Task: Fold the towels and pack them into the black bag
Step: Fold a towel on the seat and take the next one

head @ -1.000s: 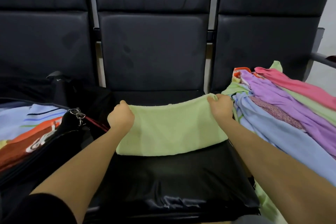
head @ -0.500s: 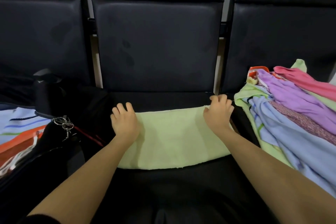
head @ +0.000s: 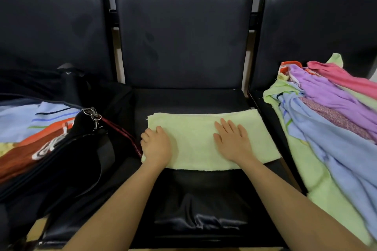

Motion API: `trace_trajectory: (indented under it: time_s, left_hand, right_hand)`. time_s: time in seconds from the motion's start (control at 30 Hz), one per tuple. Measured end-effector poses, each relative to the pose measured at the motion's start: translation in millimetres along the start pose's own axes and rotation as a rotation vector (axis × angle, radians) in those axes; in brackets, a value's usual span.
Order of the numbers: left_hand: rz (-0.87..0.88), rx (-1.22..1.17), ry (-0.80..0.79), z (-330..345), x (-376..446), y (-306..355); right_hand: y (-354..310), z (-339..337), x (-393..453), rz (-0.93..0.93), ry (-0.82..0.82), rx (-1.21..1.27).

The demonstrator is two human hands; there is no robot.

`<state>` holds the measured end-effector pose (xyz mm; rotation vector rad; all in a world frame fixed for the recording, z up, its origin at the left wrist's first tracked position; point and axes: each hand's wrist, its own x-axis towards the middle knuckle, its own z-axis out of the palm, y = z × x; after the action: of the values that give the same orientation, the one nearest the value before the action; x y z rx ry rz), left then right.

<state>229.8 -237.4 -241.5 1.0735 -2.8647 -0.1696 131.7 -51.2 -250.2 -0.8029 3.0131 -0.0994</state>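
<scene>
Right hand (head: 232, 142) lies flat, fingers straight, pressing the green towel (head: 195, 134) on the middle seat (head: 193, 193); left hand (head: 157, 144) rests at its left end, fingers curled, grip unclear. Black bag (head: 67, 161) sits left, unfolded pile (head: 326, 128) right. Risks, prob.: next fold goes skewed if edges aren't aligned; slick seat lets the towel slide; far-left corner (head: 150, 117) may flip.

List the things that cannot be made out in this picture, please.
- Left hand, head view: fingertips curl at the green towel edge; whether they pinch it is hidden.
- Black bag: the left edge cuts it off.
- Towel pile: the right edge cuts it; the count is unclear.
</scene>
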Motion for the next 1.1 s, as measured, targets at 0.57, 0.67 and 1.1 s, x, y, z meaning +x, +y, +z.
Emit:
trace_trajectory:
  time_s: [0.57, 0.67, 1.1]
  left_hand:
    - [0.226, 0.055, 0.140, -35.8, -14.4, -11.2]
    - [0.229, -0.006, 0.148, -52.8, -17.5, -19.6]
    - [0.365, -0.587, 0.005, -77.3, -28.9, -6.1]
  right_hand:
    - [-22.7, 2.5, -21.0, 0.009, -0.172, -0.103]
    - [-50.3, 9.2, -15.4, 0.005, -0.260, -0.013]
    - [-52.1, -16.0, -26.3, 0.118, 0.214, 0.519]
